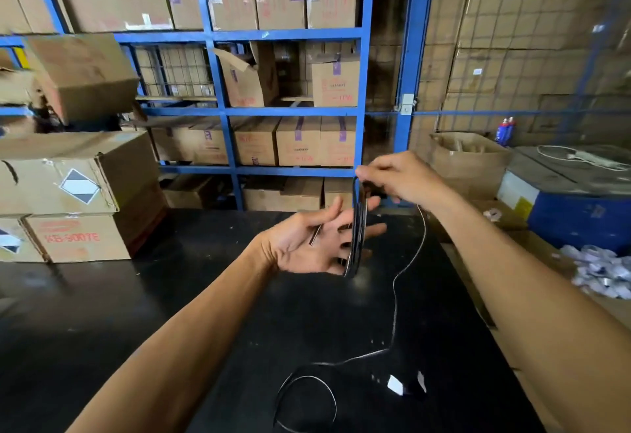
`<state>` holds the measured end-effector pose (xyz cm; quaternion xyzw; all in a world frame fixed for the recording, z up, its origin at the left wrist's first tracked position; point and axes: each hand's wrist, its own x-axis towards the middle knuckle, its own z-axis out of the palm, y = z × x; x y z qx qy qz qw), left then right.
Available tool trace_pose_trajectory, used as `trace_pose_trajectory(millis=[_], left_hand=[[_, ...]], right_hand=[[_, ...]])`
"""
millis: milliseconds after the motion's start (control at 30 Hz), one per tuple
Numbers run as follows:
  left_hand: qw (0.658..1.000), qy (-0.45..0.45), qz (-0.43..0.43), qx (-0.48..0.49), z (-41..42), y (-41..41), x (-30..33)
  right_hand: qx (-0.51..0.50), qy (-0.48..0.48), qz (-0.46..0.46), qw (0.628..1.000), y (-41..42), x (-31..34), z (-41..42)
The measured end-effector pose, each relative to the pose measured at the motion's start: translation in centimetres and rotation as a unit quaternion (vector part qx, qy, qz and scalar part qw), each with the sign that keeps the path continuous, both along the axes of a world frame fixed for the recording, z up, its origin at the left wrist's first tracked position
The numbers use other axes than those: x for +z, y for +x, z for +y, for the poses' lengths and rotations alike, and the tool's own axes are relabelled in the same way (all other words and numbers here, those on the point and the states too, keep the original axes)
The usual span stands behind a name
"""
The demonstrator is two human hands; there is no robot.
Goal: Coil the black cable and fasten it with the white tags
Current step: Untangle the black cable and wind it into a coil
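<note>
The black cable [358,227] is partly wound into a narrow upright coil around the fingers of my left hand [307,245], which is held palm up with fingers spread above the black table [136,313]. My right hand [399,176] pinches the cable at the top of the coil. The loose tail of the cable [394,303] hangs from my right hand down to the table and ends in a loop near the front edge. Two white tags [396,385] lie on the table beside that loop.
Cardboard boxes [78,193] are stacked on the table's left side. Blue shelving [290,111] full of boxes stands behind. To the right are an open box [467,159], a blue machine [573,207] and a heap of white tags [601,272].
</note>
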<state>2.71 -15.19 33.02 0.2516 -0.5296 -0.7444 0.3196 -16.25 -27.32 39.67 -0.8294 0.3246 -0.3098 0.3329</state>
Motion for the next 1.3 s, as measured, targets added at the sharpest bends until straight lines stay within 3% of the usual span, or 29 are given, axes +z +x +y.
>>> trace_pose_trajectory(millis=[133, 233, 333, 467, 600, 833, 900, 1000, 1067, 1133, 1300], left_hand=[[0.989, -0.078, 0.123, 0.03, 0.0, 0.7, 3.2], [0.974, -0.103, 0.171, 0.11, -0.5, 2.3, 5.3], [0.957, -0.088, 0.155, 0.227, -1.1, 4.3, 6.1], [0.946, -0.033, 0.073, 0.315, -1.6, 6.8, 4.2], [0.961, 0.007, 0.0, 0.278, -1.6, 7.4, 1.1], [0.99, 0.043, -0.108, 0.083, -1.4, 2.2, -0.6], [0.994, 0.033, -0.09, 0.044, -1.3, 1.1, -0.3], [1.0, -0.004, -0.008, 0.026, -1.0, 0.4, 1.2], [0.997, -0.038, 0.064, 0.027, -1.1, 0.7, 2.7], [0.99, -0.059, 0.111, 0.062, -1.4, 1.3, 4.0], [0.958, -0.068, 0.149, 0.236, -2.5, 4.4, 5.1]], right_hand=[[0.064, 0.16, -0.073, 0.982, 1.1, -7.3, 0.8], [0.128, 0.206, -0.045, 0.969, 0.8, -12.1, 2.8], [0.161, 0.228, -0.033, 0.96, -0.6, -13.6, 4.5], [0.174, 0.199, -0.05, 0.963, -3.1, -9.8, 4.5], [0.152, 0.157, -0.101, 0.971, -5.0, -2.9, 2.7], [0.028, 0.061, -0.144, 0.987, -2.1, 3.5, -0.7], [-0.013, 0.056, -0.155, 0.986, -1.0, 2.4, -1.6], [-0.069, 0.061, -0.102, 0.991, 0.3, -1.7, -2.3], [-0.052, 0.128, -0.097, 0.986, 1.1, -5.6, -1.8], [0.01, 0.205, -0.115, 0.972, 1.7, -9.1, -0.3], [0.092, 0.237, -0.056, 0.966, 0.6, -13.5, 4.3]])
